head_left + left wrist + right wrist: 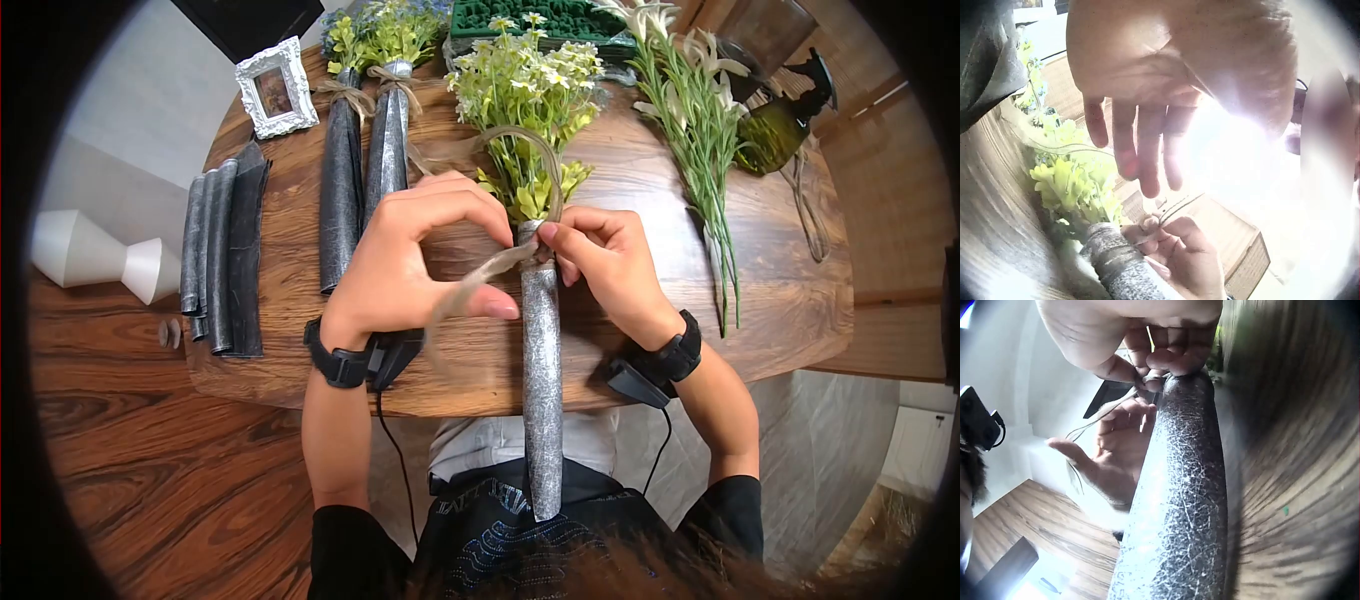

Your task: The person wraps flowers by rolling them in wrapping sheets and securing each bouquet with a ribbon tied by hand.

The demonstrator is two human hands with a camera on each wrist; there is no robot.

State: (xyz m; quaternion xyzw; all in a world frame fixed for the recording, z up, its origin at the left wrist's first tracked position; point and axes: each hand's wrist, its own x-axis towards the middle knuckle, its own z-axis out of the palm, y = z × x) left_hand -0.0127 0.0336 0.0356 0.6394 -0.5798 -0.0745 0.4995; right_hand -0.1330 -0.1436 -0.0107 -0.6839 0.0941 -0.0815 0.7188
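Note:
A bouquet of small white flowers (525, 90) with yellow-green leaves stands out of a silvery-grey paper wrap (543, 370), whose lower end points toward the person's lap. Thin tan ribbon (470, 285) circles the wrap's neck, with one loop arching over the leaves and a blurred loose end hanging to the left. My right hand (612, 265) pinches the ribbon at the neck between thumb and fingers. To the left, my left hand (405, 250) is held with thumb and fingers apart. In the left wrist view its fingers (1150, 150) extend loosely, holding nothing.
Two wrapped bouquets (388, 150) tied with ribbon lie at the back left, beside a white picture frame (275, 88). Rolled grey paper (225, 255) is on the left. White lilies (700, 120), a green spray bottle (785, 120) and a ribbon bundle (808, 215) lie right. Behind is a green tray (540, 25).

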